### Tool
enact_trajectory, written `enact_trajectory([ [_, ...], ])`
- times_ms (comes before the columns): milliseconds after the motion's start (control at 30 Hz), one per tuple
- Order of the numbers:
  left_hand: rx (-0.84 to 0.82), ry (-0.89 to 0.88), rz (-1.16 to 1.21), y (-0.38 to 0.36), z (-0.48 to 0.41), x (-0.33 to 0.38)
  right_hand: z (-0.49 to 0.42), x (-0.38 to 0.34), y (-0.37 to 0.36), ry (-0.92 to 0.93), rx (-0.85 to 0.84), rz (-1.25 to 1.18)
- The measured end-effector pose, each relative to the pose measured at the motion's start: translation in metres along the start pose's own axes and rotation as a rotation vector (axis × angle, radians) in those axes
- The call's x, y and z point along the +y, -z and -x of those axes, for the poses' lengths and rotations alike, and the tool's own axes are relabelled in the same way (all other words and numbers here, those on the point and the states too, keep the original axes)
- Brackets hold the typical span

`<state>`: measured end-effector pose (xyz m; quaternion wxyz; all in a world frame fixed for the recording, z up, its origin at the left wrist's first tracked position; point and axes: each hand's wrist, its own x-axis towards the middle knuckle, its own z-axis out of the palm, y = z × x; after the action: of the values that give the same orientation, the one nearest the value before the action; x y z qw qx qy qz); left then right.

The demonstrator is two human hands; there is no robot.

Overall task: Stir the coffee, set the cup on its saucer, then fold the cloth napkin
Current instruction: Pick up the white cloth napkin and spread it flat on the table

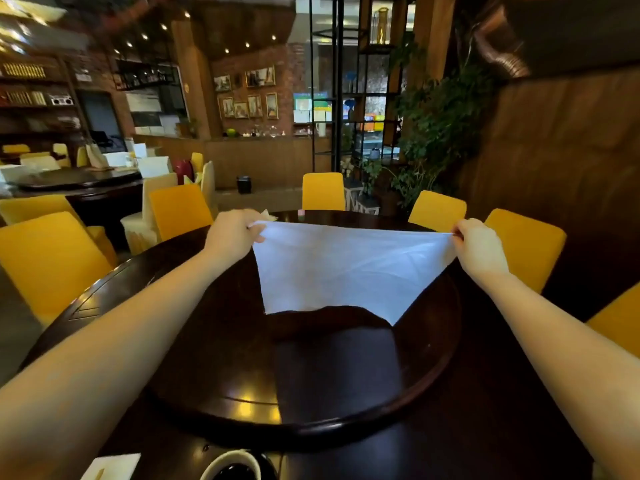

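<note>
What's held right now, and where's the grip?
The white napkin, stretched in the air above the table: left hand pinches its left corner, right hand its right corner.

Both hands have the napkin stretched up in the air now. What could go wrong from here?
The white cloth napkin is held only by pinched corners in the left hand and right hand; a slip could drop it crooked. The white coffee cup sits at the near edge of the dark round wooden table, where a lowering forearm might knock it.

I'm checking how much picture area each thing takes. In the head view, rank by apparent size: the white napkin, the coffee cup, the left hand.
1. white napkin
2. left hand
3. coffee cup, though the frame's bottom edge crops it, so its rank is unsure.
</note>
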<state>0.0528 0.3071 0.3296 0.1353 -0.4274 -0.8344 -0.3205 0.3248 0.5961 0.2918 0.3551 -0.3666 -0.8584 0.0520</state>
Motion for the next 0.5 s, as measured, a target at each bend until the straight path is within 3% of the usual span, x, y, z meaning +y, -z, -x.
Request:
enact_trajectory([
  [233,-0.121,-0.007,-0.062,-0.043,0.118,-0.023,0.095,0.04,-0.017,0.011,-0.024,-0.091],
  [500,-0.265,0.151,0.034,-0.092,0.285,-0.031,0.243,0.076,-0.027,-0.003,-0.187,-0.075],
])
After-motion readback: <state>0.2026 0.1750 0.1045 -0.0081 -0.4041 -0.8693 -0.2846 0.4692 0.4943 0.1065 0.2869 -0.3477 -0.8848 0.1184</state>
